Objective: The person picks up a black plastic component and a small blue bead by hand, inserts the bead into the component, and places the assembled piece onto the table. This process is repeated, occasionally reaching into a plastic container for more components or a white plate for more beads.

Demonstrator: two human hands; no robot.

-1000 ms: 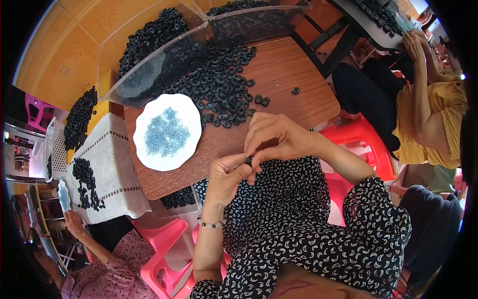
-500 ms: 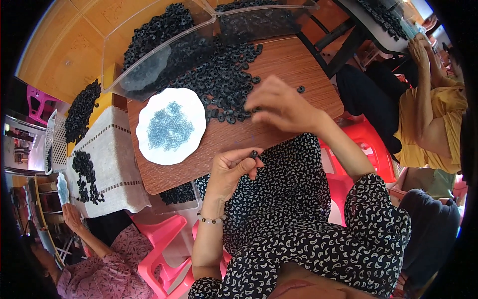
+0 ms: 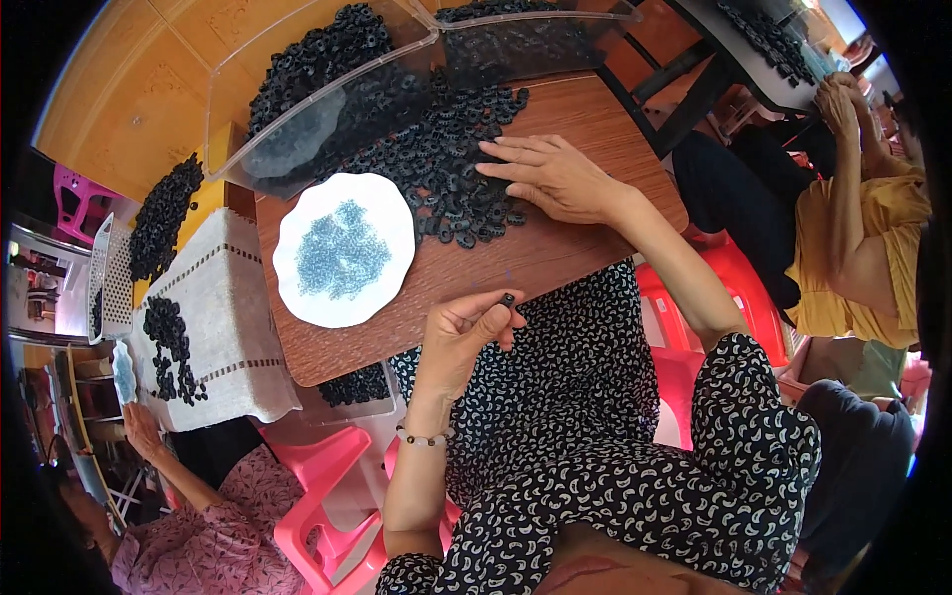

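Between the thumb and fingers of my left hand (image 3: 466,332) is a small black plastic piece (image 3: 508,298), held just off the near edge of the brown wooden table (image 3: 585,119). My right hand (image 3: 565,180) lies with fingers stretched at the right side of a loose pile of black ring-like parts (image 3: 451,164), its fingertips touching them. Left of the pile stands a white scalloped plate (image 3: 297,213) with many tiny clear bluish beads (image 3: 342,253) heaped in its middle.
Large clear plastic bins (image 3: 327,84) full of black parts stand behind the pile. On the left, a cloth-covered table (image 3: 228,327) holds more parts beside a seated person in pink (image 3: 213,526). A person in yellow (image 3: 863,258) sits on the right; pink chairs (image 3: 317,486) are nearby.
My right hand has come down onto the right side of the pile and its fingers have spread. The left hand keeps its piece in nearly the same place.
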